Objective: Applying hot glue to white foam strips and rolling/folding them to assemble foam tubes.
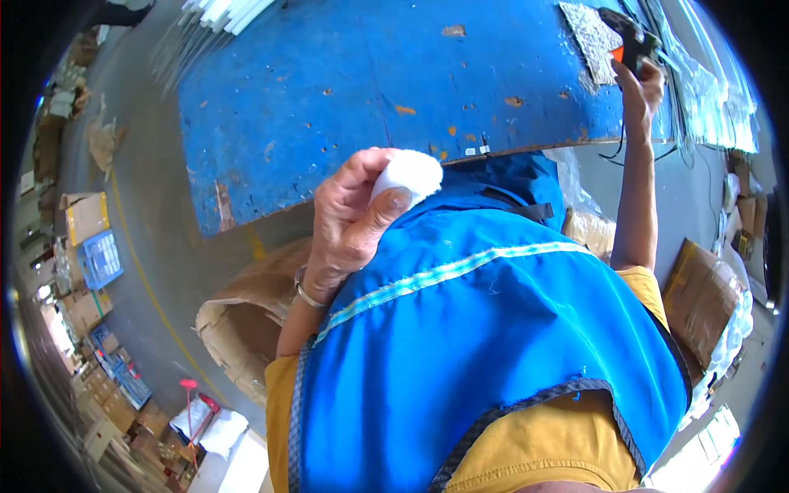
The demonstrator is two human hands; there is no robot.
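Right now my left hand (349, 218) is raised in front of my blue apron (493, 345), with the thumb and fingers pinching a small white foam piece (408, 174) just above the near edge of the blue worktable (345, 90). Far out, my right hand (639, 86) is closed around the grip of a black glue gun (629, 39) at the table's far right side, beside a grey textured pad (593, 34). A woven basket (238, 320) sits below on the floor.
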